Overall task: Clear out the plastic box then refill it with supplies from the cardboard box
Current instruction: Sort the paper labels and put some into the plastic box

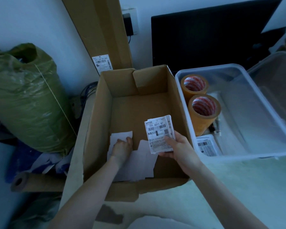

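An open cardboard box (96, 123) stands in the middle with loose white papers (139, 164) on its floor. My left hand (121, 147) reaches into it and pinches a white sheet (120, 135) near the left wall. Above the box's right side, my right hand (177, 146) holds a stack of printed shipping labels (158, 134). To the right sits a clear plastic box (271, 146) with two rolls of tan tape (203, 111), a labelled packet (205, 145) and a small dark item inside.
A green woven sack (25, 100) stands at the left. A tall flat carton (99, 33) leans on the wall behind. A black monitor (213, 35) is behind the plastic box, whose clear lid (277, 86) leans at the right. A cardboard tube (33, 181) lies lower left.
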Demonstrator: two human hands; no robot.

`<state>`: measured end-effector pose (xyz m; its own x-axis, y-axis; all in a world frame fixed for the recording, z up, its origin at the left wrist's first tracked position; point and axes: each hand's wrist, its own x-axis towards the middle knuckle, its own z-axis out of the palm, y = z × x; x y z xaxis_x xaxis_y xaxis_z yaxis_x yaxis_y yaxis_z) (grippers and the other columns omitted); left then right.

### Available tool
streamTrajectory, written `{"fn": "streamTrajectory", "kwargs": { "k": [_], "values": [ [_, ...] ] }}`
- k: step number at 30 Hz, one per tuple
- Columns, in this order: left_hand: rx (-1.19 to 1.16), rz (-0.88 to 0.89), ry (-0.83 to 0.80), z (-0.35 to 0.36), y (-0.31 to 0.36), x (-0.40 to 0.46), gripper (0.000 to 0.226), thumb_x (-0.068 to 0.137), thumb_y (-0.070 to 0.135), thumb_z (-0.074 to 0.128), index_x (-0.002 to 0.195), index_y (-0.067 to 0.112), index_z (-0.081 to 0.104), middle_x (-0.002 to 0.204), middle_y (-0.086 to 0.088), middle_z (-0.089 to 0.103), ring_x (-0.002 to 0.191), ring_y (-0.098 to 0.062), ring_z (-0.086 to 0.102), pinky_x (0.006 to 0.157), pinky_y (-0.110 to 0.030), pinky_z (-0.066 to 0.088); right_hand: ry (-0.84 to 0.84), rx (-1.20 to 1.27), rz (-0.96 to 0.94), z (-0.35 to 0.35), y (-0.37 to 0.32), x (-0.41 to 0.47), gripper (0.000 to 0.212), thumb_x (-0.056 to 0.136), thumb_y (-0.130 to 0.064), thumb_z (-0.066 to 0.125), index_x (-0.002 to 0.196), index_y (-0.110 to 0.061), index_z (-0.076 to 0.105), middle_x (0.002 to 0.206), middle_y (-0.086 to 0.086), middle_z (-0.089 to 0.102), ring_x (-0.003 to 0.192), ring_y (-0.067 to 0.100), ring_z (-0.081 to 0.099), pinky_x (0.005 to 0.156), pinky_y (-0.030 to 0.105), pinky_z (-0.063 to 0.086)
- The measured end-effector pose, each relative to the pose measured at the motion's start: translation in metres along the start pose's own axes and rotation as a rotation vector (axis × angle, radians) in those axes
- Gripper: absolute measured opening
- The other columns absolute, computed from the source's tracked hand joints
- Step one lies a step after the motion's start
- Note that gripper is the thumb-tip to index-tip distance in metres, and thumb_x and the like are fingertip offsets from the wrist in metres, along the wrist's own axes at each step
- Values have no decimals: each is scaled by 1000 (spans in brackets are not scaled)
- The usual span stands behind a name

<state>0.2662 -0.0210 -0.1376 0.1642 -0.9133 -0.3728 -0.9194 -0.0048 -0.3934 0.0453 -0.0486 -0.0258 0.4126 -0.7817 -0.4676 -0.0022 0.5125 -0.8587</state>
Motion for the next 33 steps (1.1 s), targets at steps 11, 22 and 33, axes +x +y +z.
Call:
{"fn": "streamTrajectory", "kwargs": {
  "k": [11, 22, 33],
  "values": [
    [-32, 72, -68, -12, -8, 10, 28, 100, 6, 35, 128, 3, 36, 120, -14, 63, 103, -29, 65, 79, -33, 51, 5, -24, 2, 0, -1, -2, 27, 100, -13, 44, 120, -27, 56, 113, 1, 67, 105, 22, 65, 80, 38, 59],
    [-1225, -310, 305, -77, -44, -9, 7, 93, 24, 56, 95, 17, 59, 90, -1, 66, 80, -15, 65, 70, -35, 58, 34, -77, -20, 0, 1, 2, 27, 102, -14, 40, 111, -34, 55, 110, -1, 67, 102, 18, 65, 77, 33, 59],
    [-1678, -192, 186, -136, -28, -54, 22, 97, 29, 51, 97, 10, 63, 92, -3, 69, 92, -16, 65, 90, -48, 52, 27, 55, 19, -1, 3, 4, 27, 103, -18, 38, 121, -21, 57, 111, 6, 69, 104, 26, 66, 81, 44, 58]
  ]
}}
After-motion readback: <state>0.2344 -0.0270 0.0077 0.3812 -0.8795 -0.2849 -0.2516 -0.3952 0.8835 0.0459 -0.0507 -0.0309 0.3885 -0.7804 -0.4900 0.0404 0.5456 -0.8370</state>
